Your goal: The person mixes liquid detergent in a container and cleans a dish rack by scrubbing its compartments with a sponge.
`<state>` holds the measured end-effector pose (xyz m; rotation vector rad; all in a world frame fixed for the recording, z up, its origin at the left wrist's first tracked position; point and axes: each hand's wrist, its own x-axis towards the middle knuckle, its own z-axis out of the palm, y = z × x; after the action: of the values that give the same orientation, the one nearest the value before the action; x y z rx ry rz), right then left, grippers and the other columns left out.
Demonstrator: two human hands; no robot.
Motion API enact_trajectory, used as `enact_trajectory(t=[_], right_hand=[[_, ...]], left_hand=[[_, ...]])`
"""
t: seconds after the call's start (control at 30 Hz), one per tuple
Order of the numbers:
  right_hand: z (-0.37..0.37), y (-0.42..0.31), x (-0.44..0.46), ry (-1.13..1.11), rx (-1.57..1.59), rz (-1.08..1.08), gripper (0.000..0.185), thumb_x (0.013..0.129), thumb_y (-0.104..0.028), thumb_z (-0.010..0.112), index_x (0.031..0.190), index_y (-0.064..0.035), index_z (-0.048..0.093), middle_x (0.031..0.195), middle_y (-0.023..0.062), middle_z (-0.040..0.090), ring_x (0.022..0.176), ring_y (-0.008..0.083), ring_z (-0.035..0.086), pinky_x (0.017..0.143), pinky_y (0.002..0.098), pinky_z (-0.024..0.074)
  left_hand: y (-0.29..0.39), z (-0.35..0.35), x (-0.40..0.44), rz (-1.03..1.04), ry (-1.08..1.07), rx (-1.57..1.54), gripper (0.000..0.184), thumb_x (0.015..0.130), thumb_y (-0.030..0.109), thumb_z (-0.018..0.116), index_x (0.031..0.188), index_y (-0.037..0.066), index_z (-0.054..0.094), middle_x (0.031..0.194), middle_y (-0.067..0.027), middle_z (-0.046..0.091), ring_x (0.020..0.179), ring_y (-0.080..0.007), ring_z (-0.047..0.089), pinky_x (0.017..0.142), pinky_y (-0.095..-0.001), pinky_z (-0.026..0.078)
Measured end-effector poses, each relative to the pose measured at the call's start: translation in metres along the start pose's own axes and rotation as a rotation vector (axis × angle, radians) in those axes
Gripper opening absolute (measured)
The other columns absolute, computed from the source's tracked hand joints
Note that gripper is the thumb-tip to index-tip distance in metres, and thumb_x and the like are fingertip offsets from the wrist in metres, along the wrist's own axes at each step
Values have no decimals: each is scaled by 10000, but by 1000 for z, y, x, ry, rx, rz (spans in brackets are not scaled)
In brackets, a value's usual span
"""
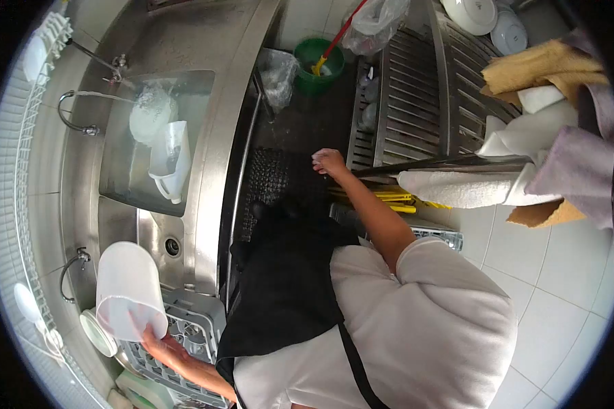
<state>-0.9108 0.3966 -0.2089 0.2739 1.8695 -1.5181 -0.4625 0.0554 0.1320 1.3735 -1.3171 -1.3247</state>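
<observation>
My left hand (162, 346) is closed on the rim of a large white plastic container (128, 283) at the lower left, with fingers seen through its wall. My right hand (328, 162) hangs over the dark floor at centre, its fingers curled together and nothing visible in them. In the water-filled sink (119, 163) lie a white pitcher (172, 158) and a round white item (150, 116) under a running tap (67, 112).
A grey dish rack (215, 310) stands beside the sink drain (172, 246). Behind are a green bucket (314, 80) with a red handle, slatted metal shelves (409, 102) and hanging cloths (457, 187). White plates (472, 13) sit at the top right.
</observation>
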Motion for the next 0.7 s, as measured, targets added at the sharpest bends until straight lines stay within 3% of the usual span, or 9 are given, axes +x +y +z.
enact_trajectory(t=[0.03,0.17,0.23,0.4,0.5,0.6,0.67,0.7], right_hand=[[-9,18,3,29,0,44,156,916,-168,652,1002,-46,696,858,70,708,680,152,683,593,312,557],[-44,68,0,160,-7,239,152,927,-164,615,967,-34,684,777,72,673,646,173,665,583,327,561],[-57,81,12,201,19,291,157,935,-165,609,964,-28,679,776,69,666,646,182,665,587,339,572],[-82,89,38,310,24,382,184,956,-192,616,996,-22,673,837,74,672,706,213,681,623,383,606],[-98,92,88,449,140,443,231,977,-233,619,1069,-32,686,924,108,677,824,241,689,707,409,621],[-119,60,140,558,366,490,458,985,-196,568,1416,-60,490,1127,175,626,975,300,674,814,449,601],[-161,111,215,621,593,523,489,1007,-231,551,1454,-58,455,1260,185,579,1098,335,614,888,469,563],[-180,116,231,669,577,464,490,1016,-264,536,1447,-44,462,1298,180,559,1121,327,592,907,451,543]], left_hand=[[2,15,6,-44,-36,-24,616,877,119,548,1480,23,465,1466,-166,484,1291,-294,510,1016,-392,472],[-5,60,41,-114,-107,-17,621,871,94,551,1477,0,455,1466,-161,491,1284,-289,524,1056,-394,450],[-5,91,58,-72,-171,24,665,852,143,598,1475,-17,431,1447,-168,486,1215,-286,581,908,-390,569],[13,176,80,-109,-336,60,644,864,123,578,1475,-25,439,1462,-166,488,1276,-292,536,1046,-403,453],[22,215,91,-107,-384,123,638,865,116,567,1478,-16,448,1466,-159,491,1310,-279,508,1090,-397,412],[38,261,90,-97,-188,178,635,864,109,547,1480,-9,449,1457,-163,500,1300,-278,519,1104,-396,402],[34,262,116,-104,-84,266,589,870,85,537,1450,-2,471,1349,-141,591,1200,-249,584,999,-393,476],[28,263,136,-96,171,379,609,866,72,534,1469,14,467,1275,-114,625,1080,-206,615,906,-363,495]])
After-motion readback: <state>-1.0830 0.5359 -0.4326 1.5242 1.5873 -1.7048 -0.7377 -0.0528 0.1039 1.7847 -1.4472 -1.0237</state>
